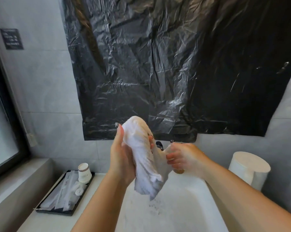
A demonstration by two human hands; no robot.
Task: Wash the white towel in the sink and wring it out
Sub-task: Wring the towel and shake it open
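Observation:
The white towel (142, 154) is bunched into a thick wet roll, held upright above the white sink (179, 213). My left hand (123, 158) grips the roll from the left, fingers curled round its far side. My right hand (183, 156) pinches a stretched corner of the towel at the right. Drops of water fall from the towel's lower end into the basin. The dark faucet (159, 145) shows between the towel and my right hand, mostly hidden.
A black tray (46, 210) with sachets and stacked paper cups (84, 172) sits on the counter at the left. A white cylindrical container (248, 168) stands at the right. Black plastic sheeting (174, 64) covers the wall behind. A dark window frame (9, 106) runs along the left.

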